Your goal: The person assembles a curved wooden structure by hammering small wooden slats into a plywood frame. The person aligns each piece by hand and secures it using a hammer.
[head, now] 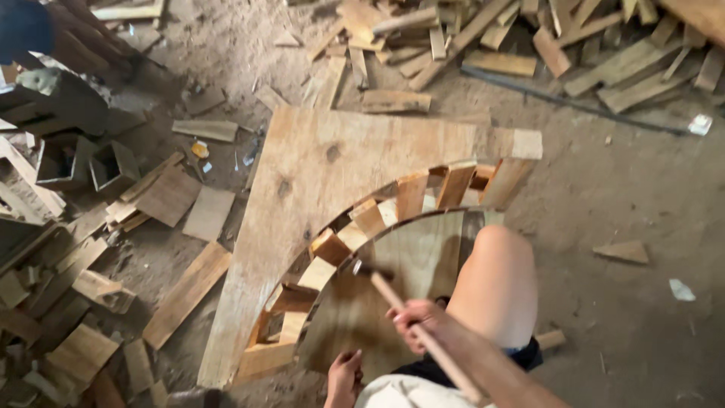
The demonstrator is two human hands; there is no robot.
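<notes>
My right hand (418, 321) grips the wooden handle of a hammer (400, 304), whose dark head rests near the inner curved edge of a wooden arch frame (317, 181) lying on the dirt floor. The frame is a large plywood sheet with a curved cut-out, short wooden blocks (411, 195) set along the curve, and a thin bent plywood strip (411, 249) inside them. My left hand (343, 375) presses on the lower end of that bent strip, fingers curled against it. My bare knee (496, 283) is raised over the strip beside the hammer.
Heaps of scrap boards lie at the top (483, 38) and along the left (68, 287). Loose planks (187, 293) sit beside the frame's left edge. A wedge of wood (623, 251) and a dark metal rod (574, 102) lie on the dirt to the right.
</notes>
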